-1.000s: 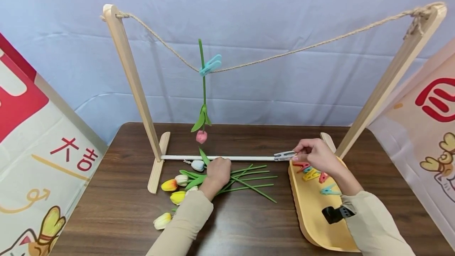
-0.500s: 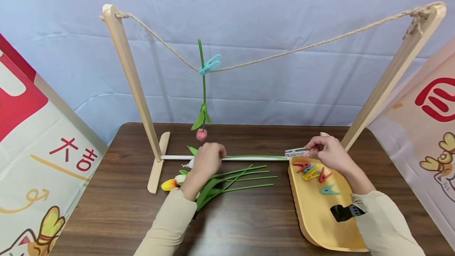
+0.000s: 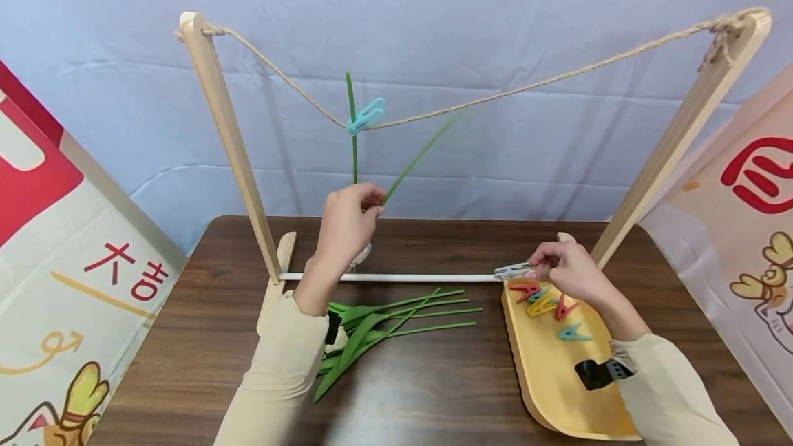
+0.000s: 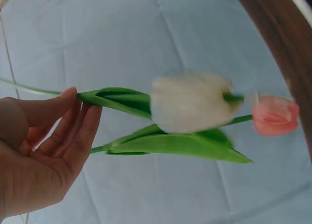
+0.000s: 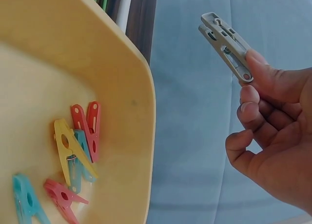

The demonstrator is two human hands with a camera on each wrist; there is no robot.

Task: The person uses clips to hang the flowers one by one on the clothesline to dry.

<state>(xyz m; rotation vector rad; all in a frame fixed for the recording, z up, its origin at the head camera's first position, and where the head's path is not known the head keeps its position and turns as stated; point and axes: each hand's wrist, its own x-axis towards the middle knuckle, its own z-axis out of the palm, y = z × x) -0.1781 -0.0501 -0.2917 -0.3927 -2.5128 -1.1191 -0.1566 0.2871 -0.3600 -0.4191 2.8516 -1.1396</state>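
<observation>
My left hand [image 3: 347, 226] pinches a tulip with a white bloom [image 4: 190, 104] by its stem, just above the leaf. The bloom points down; the green stem [image 3: 421, 155] slants up to the right, its tip blurred near the rope [image 3: 495, 93]. Beside it hangs a pink tulip [image 4: 275, 115], clipped to the rope by a light blue clothespin [image 3: 367, 115]; in the head view my hand covers its bloom. My right hand [image 3: 570, 272] pinches a grey clothespin [image 5: 226, 46] between thumb and fingers, over the far left corner of the yellow tray [image 3: 526, 377].
More tulips [image 3: 372, 322] lie on the table, blooms mostly behind my left sleeve. Red, yellow and blue clothespins [image 5: 73, 151] lie in the tray. Wooden posts [image 3: 229, 136] hold the rope at both sides, with a white rod [image 3: 427, 278] low between them.
My left hand has picked a white tulip from the pile and raised it toward the rope. My right hand moved slightly right with the grey clothespin, then stayed nearly still.
</observation>
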